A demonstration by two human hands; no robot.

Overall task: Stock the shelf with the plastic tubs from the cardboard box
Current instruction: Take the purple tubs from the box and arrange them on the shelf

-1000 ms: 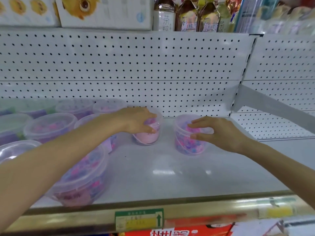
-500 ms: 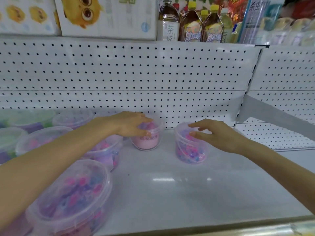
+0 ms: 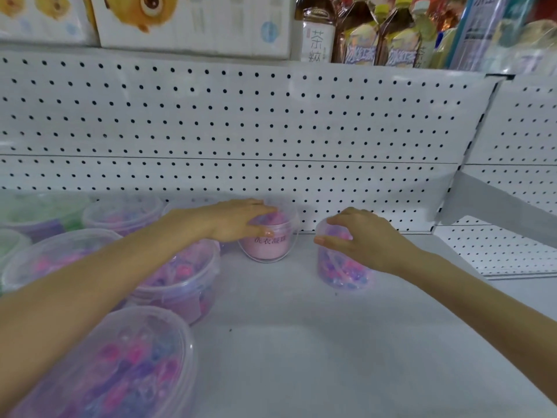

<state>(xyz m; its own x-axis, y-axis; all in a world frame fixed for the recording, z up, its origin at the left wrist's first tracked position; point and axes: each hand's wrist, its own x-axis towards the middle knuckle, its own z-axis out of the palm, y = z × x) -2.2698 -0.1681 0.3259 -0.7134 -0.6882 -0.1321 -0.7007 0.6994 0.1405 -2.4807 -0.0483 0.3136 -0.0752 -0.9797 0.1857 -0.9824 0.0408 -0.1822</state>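
Two small clear plastic tubs stand near the back of the white shelf (image 3: 301, 342). My left hand (image 3: 238, 220) lies over the lid of the tub with the pink label (image 3: 268, 247), thumb against its front, holding it from above. Further right, my right hand (image 3: 364, 239) grips the lid of the tub filled with purple, pink and blue beads (image 3: 340, 274), fingers and thumb curled round its rim. Both tubs rest on the shelf, a hand's width apart. The cardboard box is out of view.
Several larger bead-filled tubs (image 3: 99, 372) (image 3: 180, 276) (image 3: 60, 251) crowd the shelf's left side under my left forearm, with greenish ones (image 3: 39, 212) behind. A pegboard wall (image 3: 241, 125) closes the back. Bottles (image 3: 361, 34) and cartons (image 3: 187, 22) stand above. A grey bracket (image 3: 497, 203) borders the right.
The view has moved in closer to the shelf, and the front edge has dropped out of frame. Both hands have stayed on the same two tubs.
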